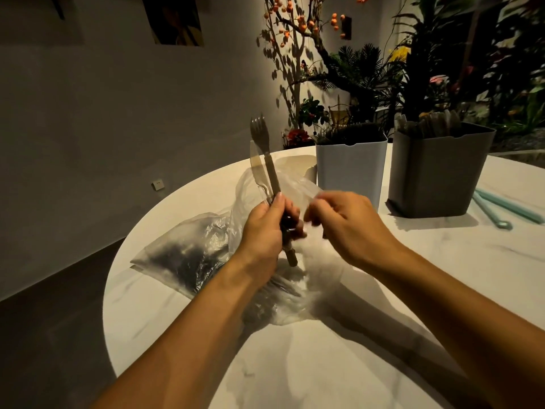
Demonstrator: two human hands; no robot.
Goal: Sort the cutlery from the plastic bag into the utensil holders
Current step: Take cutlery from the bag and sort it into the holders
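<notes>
Round white marbled table [324, 364], potted plants [368, 72] behind, orange-berried branches [295, 22], wall picture [177, 22], wall socket [158, 184]

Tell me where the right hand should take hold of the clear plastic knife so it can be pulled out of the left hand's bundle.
Probably pinch the clear plastic knife on its bare blade above the left hand, coming from the right hand's side or from above. Its handle is buried in the left fist beside the brown plastic fork; only the upright blade stands free, leaning slightly left of the fork.
</notes>
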